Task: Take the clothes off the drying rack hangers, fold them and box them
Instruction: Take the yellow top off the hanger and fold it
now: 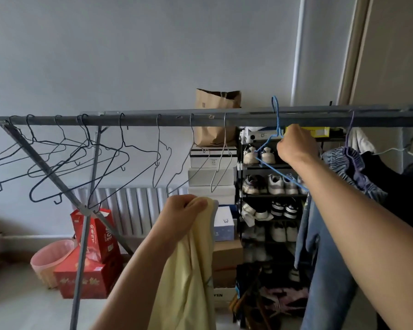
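The step in hand looks like the tail of unhanging one garment: the left hand [184,210] is closed around a bunched fold of the pale yellow garment [188,270], which hangs free below the fist, clear of any hanger, soft and limp like thin cotton with a grey-blue trim at its edge. The right hand [296,146] is closed on the shoulder of the blue hanger [275,144], a thin wire shape now bare, its hook over the grey rail [141,120] of the drying rack, right of centre. The next move probably calls for letting go of that hanger once it sits steady, then taking the yellow piece in both hands to fold; no box for it can be made out with certainty. Toward the rail's left end hang many empty wire hangers [81,158], dark and silver, tangled and tilted. Toward its right end, clothes remain: a gathered denim garment [348,163] on a purple hanger, dark cloth beside it, and blue jeans [324,270] hanging low and heavy.
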A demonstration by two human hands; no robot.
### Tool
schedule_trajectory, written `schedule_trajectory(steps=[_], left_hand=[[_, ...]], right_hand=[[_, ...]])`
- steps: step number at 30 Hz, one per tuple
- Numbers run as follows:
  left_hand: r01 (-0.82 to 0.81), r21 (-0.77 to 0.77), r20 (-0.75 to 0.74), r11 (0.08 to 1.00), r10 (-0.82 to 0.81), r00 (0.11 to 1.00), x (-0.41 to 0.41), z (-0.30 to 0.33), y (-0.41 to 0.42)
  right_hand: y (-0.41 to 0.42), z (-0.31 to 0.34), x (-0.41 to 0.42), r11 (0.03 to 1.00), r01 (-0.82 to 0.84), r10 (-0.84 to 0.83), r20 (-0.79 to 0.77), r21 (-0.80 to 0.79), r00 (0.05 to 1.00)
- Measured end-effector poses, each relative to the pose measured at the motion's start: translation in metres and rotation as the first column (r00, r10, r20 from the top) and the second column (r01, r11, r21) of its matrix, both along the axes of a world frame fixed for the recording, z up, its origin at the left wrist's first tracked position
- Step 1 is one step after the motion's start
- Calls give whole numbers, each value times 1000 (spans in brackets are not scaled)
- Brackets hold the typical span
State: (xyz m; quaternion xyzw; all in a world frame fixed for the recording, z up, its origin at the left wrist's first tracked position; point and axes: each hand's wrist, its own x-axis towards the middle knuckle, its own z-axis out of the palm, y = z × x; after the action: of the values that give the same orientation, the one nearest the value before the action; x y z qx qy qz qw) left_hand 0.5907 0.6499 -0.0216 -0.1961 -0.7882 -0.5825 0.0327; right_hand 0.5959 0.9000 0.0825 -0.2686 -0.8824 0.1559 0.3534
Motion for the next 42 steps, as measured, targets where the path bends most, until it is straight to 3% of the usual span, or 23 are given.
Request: schedule_trajectory(steps=[4, 10, 14, 16, 18, 20, 21, 24, 27, 29, 34, 35, 39, 42], left_hand=[[-4, 4, -27, 1000, 4, 1000, -2, 6, -6], [-5, 47, -45, 999, 7, 999, 1, 14, -18], [-10, 52, -53, 999, 12, 999, 4, 19, -24], [-2, 45, -47, 999, 4, 999, 5, 22, -27], [20, 40, -45, 999, -19, 999, 6, 24, -30], [38, 27, -43, 999, -37, 998, 7, 26, -36], [45, 27, -40, 999, -44, 998, 8, 27, -38], [67, 31, -32, 997, -66, 997, 18, 28, -51], [112, 46, -27, 993, -110, 994, 27, 27, -73], [137, 66, -27, 988, -135, 990, 30, 25, -92], [129, 155, 25, 979, -135, 991, 36, 19, -131], [124, 169, 40, 978, -133, 990, 39, 18, -135], [93, 148, 55, 985, -102, 993, 43, 15, -148], [40, 141, 72, 989, -51, 996, 44, 12, -161]], right_hand=[[3, 2, -22, 997, -46, 47, 5, -65, 999], [-4, -22, -32, 997, -69, 73, 114, -39, 991], [-16, -21, -19, 989, -23, -13, 237, 148, 971], [-34, -28, -5, 938, -72, 27, 134, 340, 991], [-60, -44, 15, 882, -270, 322, -76, 386, 944], [-89, -66, 38, 812, -575, 583, -160, 97, 797], [-98, -83, 44, 737, -671, 662, -118, -78, 740], [-109, -142, 47, 638, -682, 762, 165, -359, 626], [-109, -184, 41, 680, -623, 723, 211, -387, 658], [-106, -194, 40, 633, -606, 744, 163, -481, 648], [-121, -183, 53, 243, -591, 890, -67, -769, 452], [-129, -184, 53, 225, -587, 898, -69, -778, 435], [-169, -192, 50, 338, -670, 915, 65, -661, 397], [-190, -186, 59, 184, -697, 923, -122, -693, 365]])
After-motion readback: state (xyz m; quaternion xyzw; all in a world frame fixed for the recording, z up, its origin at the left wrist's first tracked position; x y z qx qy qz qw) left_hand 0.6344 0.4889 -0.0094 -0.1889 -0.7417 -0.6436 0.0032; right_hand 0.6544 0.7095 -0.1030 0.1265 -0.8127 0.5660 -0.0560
